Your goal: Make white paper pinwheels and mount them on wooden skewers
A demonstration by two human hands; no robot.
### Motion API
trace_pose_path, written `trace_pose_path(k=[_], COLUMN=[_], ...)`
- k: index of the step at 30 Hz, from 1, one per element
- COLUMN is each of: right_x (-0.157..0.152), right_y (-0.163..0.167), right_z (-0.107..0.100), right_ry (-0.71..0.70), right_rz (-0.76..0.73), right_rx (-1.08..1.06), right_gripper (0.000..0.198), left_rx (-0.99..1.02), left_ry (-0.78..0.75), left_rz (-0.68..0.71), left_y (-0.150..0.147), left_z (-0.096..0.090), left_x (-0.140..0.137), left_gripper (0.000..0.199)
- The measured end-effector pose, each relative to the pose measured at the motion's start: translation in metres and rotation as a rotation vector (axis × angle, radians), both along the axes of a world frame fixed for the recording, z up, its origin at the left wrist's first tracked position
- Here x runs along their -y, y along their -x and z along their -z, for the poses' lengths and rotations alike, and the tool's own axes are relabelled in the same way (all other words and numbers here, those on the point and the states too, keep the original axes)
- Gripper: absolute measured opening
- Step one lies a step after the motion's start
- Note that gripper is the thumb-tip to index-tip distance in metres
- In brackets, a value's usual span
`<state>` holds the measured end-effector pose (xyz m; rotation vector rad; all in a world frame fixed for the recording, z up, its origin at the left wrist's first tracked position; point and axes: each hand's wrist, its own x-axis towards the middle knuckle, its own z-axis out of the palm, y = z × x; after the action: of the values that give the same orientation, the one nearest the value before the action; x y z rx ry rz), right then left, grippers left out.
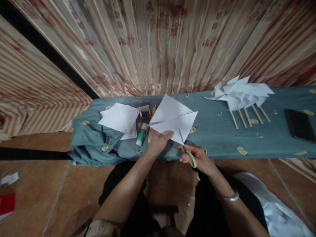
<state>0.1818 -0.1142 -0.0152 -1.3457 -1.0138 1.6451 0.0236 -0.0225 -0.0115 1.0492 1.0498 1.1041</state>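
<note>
A square white paper sheet (172,110) lies turned cornerwise in front of me, with a slit running in from its right corner. My left hand (159,141) is closed on its lower left edge, thumb on top. In my right hand (195,156) is a pair of scissors (191,158) with light green handles. Their blades reach into the sheet's bottom corner. Left of the sheet are a green and white glue stick (142,134), a small open red box (145,113) with dark bits inside, and some thin wooden sticks (150,133).
Loose white sheets (119,118) are piled at the left of the cloth-covered table (212,141). Several paper pinwheels (243,92) on sticks lie to the right, before a dark phone (300,125). A pleated curtain (160,49) hangs behind. A white bag (274,204) stands by my right leg.
</note>
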Motion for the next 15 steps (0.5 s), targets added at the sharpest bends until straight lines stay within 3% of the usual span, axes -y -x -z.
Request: trace_pose_path(k=[8,15], right_x=[-0.0006,-0.0017], right_y=[0.0002,0.0002], right_z=[0.0008,-0.0018], right_ry=[-0.015,-0.043], right_rz=[-0.010,0.002], right_rx=[0.025,0.032], right_gripper=[0.055,0.053], left_rx=[0.004,0.040], left_ry=[0.018,0.032], left_rz=[-0.023,0.016], left_y=[-0.0004,-0.0036], left_z=[-0.0027,-0.0049], left_x=[0.0010,0.0053], left_gripper=[0.043,0.031])
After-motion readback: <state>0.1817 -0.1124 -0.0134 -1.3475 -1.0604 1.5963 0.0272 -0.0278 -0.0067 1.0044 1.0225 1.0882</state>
